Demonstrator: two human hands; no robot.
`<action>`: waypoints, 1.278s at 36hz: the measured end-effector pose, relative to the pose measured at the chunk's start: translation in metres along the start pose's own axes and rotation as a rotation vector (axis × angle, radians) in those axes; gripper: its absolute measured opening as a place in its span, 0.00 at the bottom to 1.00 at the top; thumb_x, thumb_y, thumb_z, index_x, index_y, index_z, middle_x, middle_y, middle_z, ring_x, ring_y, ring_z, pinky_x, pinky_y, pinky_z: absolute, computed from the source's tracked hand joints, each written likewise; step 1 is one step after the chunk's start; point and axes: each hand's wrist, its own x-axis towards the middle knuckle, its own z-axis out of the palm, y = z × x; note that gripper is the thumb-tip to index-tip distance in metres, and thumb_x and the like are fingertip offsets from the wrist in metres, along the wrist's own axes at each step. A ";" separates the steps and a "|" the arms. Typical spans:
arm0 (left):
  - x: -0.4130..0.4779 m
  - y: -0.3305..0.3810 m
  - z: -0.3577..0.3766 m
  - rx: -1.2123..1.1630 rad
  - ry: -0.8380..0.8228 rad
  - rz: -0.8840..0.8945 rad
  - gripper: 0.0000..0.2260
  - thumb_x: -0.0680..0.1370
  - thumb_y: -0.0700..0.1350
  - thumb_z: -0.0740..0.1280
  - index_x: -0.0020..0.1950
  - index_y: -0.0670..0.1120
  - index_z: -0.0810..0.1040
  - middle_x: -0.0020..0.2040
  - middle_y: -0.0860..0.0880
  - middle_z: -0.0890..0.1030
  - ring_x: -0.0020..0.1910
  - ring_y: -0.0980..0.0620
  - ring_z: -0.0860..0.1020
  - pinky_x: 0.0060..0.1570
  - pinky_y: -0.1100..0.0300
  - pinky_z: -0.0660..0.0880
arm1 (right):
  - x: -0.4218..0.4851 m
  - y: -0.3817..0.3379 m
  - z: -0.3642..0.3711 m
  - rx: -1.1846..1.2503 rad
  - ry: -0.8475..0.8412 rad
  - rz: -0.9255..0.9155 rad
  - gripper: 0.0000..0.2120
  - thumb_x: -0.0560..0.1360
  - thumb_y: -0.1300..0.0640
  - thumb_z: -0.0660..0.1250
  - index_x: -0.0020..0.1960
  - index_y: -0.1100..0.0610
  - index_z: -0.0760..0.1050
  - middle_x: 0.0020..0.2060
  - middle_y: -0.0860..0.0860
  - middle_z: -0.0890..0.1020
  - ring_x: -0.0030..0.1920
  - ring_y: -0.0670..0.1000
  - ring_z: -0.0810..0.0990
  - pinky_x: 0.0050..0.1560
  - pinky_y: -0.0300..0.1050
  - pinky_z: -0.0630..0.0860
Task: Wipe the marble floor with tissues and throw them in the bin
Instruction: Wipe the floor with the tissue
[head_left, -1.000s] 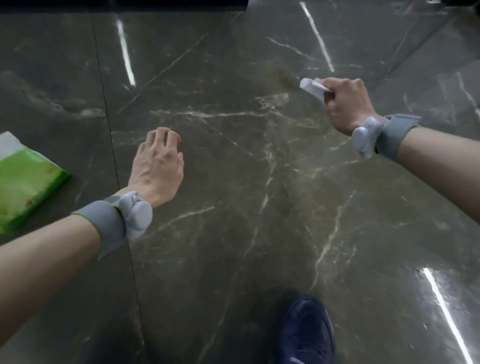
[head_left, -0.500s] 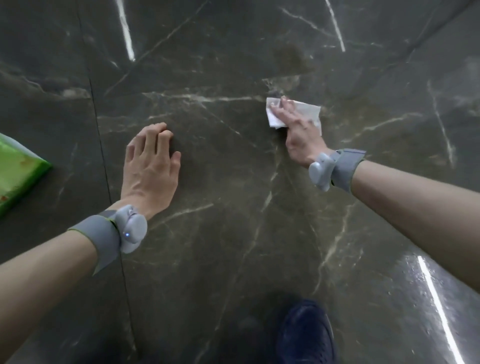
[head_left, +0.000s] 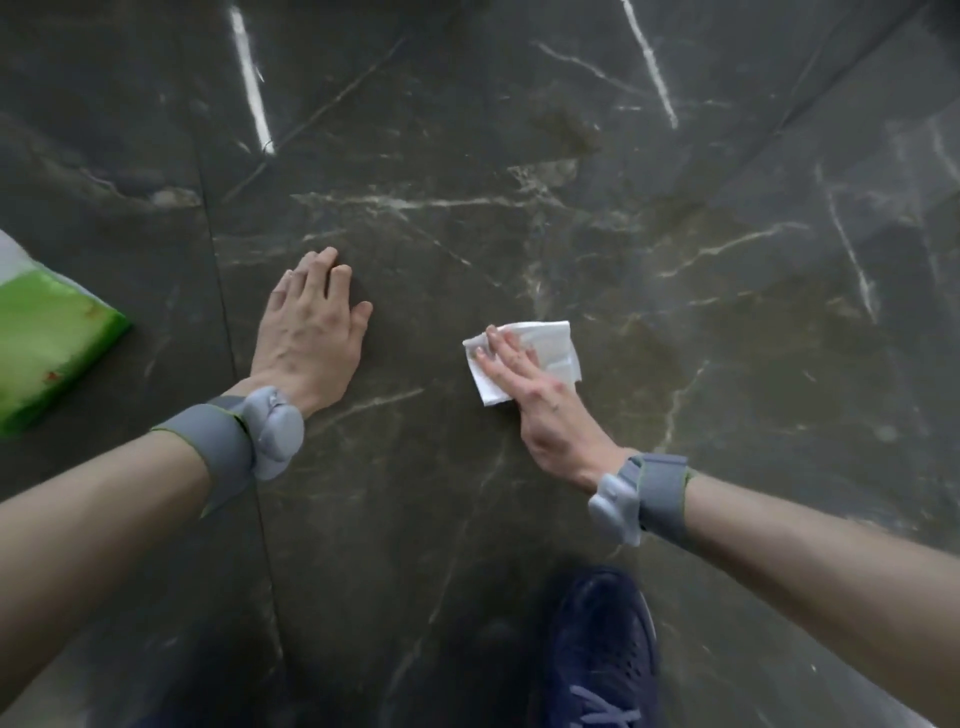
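Observation:
A white tissue lies flat on the dark marble floor near the middle of the view. My right hand presses on it with straight fingers, covering its lower left part. My left hand rests flat on the floor to the left, fingers straight, holding nothing. Both wrists carry grey bands. No bin is in view.
A green tissue pack lies on the floor at the left edge. A dark blue shoe stands at the bottom centre, just below my right wrist. A dull smudge marks the floor at the top centre.
My right hand brought the tissue down onto the floor, then slid it toward me, from the far smudged patch to the middle. My left hand stayed planted on the floor.

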 end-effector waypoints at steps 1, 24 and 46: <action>0.001 0.001 0.000 -0.006 -0.017 0.000 0.23 0.86 0.51 0.58 0.76 0.39 0.66 0.80 0.40 0.63 0.80 0.39 0.60 0.80 0.43 0.57 | -0.003 -0.002 0.003 0.013 -0.016 -0.018 0.44 0.69 0.83 0.49 0.82 0.59 0.57 0.82 0.56 0.52 0.83 0.54 0.47 0.83 0.49 0.43; -0.007 0.014 0.012 -0.048 0.001 -0.091 0.26 0.86 0.52 0.56 0.79 0.40 0.60 0.84 0.41 0.55 0.84 0.42 0.52 0.82 0.43 0.49 | -0.090 0.068 -0.058 -0.062 -0.320 -0.217 0.39 0.73 0.82 0.54 0.81 0.58 0.60 0.82 0.51 0.55 0.83 0.50 0.50 0.83 0.51 0.49; -0.009 0.014 0.027 -0.013 0.093 -0.064 0.29 0.84 0.49 0.62 0.80 0.35 0.59 0.83 0.37 0.55 0.83 0.39 0.51 0.81 0.40 0.46 | -0.032 0.074 -0.035 -0.009 0.305 0.397 0.40 0.70 0.81 0.52 0.81 0.62 0.58 0.82 0.53 0.55 0.83 0.51 0.50 0.77 0.31 0.38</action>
